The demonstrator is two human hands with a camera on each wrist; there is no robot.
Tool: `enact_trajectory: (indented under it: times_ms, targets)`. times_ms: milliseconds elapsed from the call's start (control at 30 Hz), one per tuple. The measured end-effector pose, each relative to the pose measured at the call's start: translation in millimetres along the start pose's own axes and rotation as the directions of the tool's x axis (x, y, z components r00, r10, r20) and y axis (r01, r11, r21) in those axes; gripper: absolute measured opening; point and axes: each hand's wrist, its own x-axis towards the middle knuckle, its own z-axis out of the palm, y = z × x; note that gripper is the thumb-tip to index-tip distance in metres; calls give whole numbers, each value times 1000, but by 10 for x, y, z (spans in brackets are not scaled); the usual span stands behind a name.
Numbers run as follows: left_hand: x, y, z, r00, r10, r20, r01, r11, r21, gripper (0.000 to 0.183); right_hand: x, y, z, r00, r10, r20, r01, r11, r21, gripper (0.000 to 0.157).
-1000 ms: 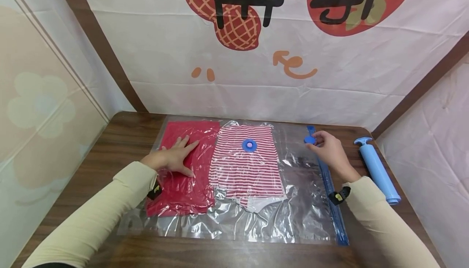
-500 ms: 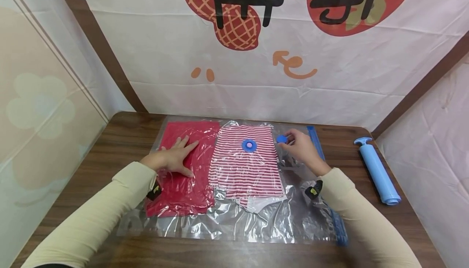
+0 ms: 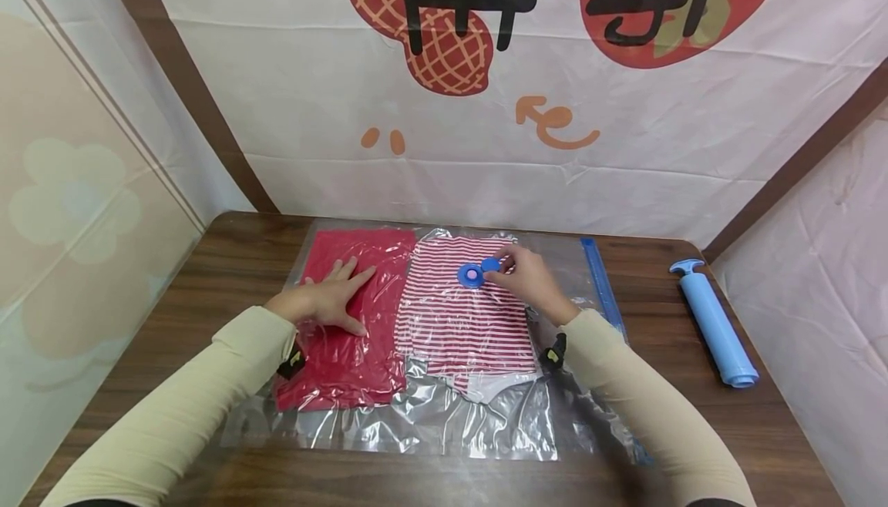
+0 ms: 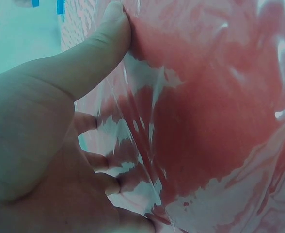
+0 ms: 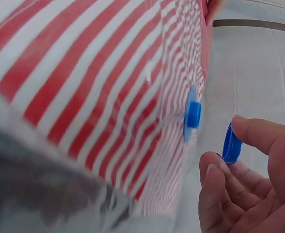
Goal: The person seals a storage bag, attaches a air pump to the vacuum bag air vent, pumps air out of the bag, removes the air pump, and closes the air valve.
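Note:
A clear plastic vacuum bag (image 3: 437,434) lies flat with a folded red garment (image 3: 347,368) and a red-and-white striped garment (image 3: 458,330) inside. My left hand (image 3: 326,300) rests on the bag over the red garment, fingers spread; the left wrist view shows its thumb (image 4: 103,43) against the plastic. Between thumb and fingers my right hand (image 3: 530,280) pinches a blue cap (image 5: 232,145), its hollow side showing in the right wrist view. Just beside the cap is the round blue valve (image 5: 193,114) on the bag over the stripes; a gap separates them.
A light blue hand pump (image 3: 718,330) with a T-handle lies on the wooden table (image 3: 749,430) at the right. Along the bag's right side runs a blue zip strip (image 3: 602,283). A printed cloth wall (image 3: 444,191) stands behind the table.
My right hand has moved left with the blue cap, from the zip strip across the bag to beside the valve. My left hand has stayed where it was.

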Motion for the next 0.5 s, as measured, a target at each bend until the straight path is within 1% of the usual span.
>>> enact_trajectory:
  times_ms: [67,233,367,500]
  targets:
    - [-2,2,-1,1000,2,0,-2,1000,0,116,24,-10,40,1000,-20,7,20,1000,4,38]
    - [-3,4,0,1000,4,3,-4,1000,9,115,86,-13,136,999,-22,25,21,999,25,36]
    - [-11,9,-2,1000,4,2,-4,1000,9,115,135,1,205,999,-25,34,24,1000,18,38]
    - [-11,12,-4,1000,-2,6,2,1000,13,115,168,18,266,998,-48,48,48,999,3,38]
